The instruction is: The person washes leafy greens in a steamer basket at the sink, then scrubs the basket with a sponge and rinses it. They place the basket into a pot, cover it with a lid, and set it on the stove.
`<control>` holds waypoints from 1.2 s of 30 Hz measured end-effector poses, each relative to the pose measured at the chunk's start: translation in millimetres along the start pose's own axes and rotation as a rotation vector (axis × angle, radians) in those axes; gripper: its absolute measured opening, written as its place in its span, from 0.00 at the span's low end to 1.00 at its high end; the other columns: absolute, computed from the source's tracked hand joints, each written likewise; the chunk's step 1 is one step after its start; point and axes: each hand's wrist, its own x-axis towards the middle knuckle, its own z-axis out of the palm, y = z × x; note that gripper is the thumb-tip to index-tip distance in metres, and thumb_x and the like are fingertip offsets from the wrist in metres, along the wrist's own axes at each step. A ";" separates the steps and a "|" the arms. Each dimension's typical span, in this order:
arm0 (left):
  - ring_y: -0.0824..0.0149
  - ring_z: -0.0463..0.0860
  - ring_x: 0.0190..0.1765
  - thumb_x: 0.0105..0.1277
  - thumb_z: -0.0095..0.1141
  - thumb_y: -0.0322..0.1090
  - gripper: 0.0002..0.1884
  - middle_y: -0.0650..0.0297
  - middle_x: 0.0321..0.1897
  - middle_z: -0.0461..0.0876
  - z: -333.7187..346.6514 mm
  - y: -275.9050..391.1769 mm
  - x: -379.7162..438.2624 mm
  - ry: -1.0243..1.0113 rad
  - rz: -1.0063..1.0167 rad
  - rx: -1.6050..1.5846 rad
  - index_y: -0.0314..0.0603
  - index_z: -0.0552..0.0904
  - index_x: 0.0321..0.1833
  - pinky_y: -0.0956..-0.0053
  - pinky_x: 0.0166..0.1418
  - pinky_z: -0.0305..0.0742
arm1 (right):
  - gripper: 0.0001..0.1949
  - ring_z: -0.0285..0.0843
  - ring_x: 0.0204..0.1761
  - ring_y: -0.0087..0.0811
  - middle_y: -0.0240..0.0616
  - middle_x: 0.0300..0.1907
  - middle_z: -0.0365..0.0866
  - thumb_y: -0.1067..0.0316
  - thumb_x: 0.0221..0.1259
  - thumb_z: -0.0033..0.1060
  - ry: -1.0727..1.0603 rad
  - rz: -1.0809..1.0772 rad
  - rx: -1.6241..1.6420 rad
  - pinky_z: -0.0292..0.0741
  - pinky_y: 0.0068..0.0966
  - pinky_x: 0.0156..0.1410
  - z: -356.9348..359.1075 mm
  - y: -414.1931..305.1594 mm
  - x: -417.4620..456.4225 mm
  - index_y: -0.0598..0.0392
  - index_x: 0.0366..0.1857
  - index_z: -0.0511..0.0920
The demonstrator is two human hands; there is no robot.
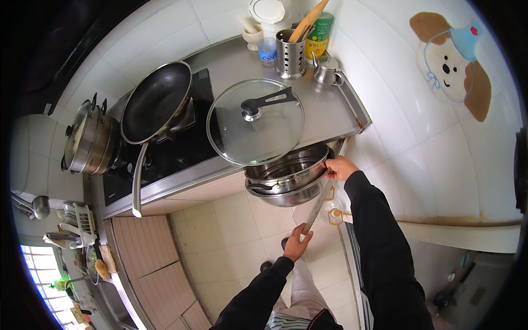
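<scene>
My right hand [340,167] grips the right side of a stainless steel pot [284,181] with dark handles, beside its rim. The pot sits nested in a wider steel basin [288,199]. Both stick out below the counter's front edge, and their far side is hidden under it. My left hand [298,242] holds the outer edge of an open cabinet door [317,210], which appears nearly edge-on. Above the pot, a large glass lid [255,140] with a black handle lies on the counter and overhangs its edge.
A wok [159,105] sits on the black gas hob [181,152], handle over the edge. A steamer pot [88,144] stands left. A utensil holder [291,55] and small steel teapot [328,72] stand by the wall. Plastic bottles [335,214] stand behind the door.
</scene>
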 end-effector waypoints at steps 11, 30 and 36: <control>0.54 0.64 0.64 0.64 0.47 0.61 0.41 0.50 0.62 0.58 -71.0 36.2 50.8 0.200 -0.360 -1.280 0.45 0.48 0.70 0.52 0.66 0.63 | 0.08 0.79 0.25 0.33 0.38 0.31 0.80 0.69 0.59 0.48 0.206 -0.136 0.142 0.81 0.29 0.26 30.8 29.2 0.2 0.60 0.34 0.77; 0.49 0.73 0.51 0.57 0.39 0.18 0.12 0.49 0.46 0.68 -74.3 -22.9 123.3 0.063 -0.579 -1.369 0.25 0.65 0.45 0.50 0.59 0.75 | 0.29 0.75 0.32 0.36 0.46 0.41 0.68 0.60 0.53 0.63 0.627 -0.479 -0.042 0.78 0.26 0.32 81.1 115.3 -6.4 0.64 0.56 0.65; 0.49 0.73 0.51 0.56 0.42 0.19 0.12 0.48 0.46 0.70 -55.9 -51.3 143.9 0.058 -0.557 -1.389 0.26 0.68 0.44 0.49 0.58 0.73 | 0.27 0.70 0.48 0.44 0.51 0.47 0.70 0.58 0.57 0.60 0.619 -0.440 0.110 0.69 0.34 0.53 157.2 132.9 -55.7 0.66 0.55 0.66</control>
